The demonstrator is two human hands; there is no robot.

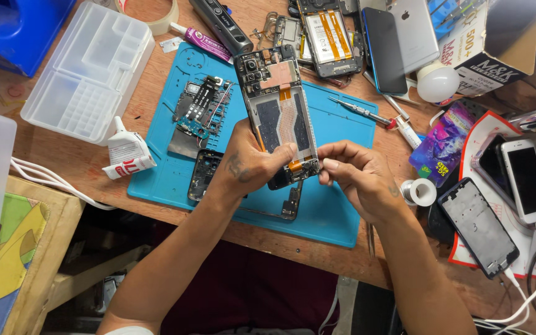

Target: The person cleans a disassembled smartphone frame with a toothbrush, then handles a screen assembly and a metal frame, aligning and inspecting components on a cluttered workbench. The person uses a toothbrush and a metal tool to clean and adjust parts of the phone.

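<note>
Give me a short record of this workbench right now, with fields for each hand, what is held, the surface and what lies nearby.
left hand: grips the opened phone near its lower end
right hand: fingers pinch at the phone's bottom edge
phone state: back cover off, insides exposed, raised above the mat
surface: blue work mat on a wooden table
nearby: screwdriver, glue tube, clear parts tray, white phone

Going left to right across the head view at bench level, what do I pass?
Clear plastic organizer tray → white glue tube → left hand gripping the opened phone → right hand → solder spool → bare phone frame → white phone.
</note>
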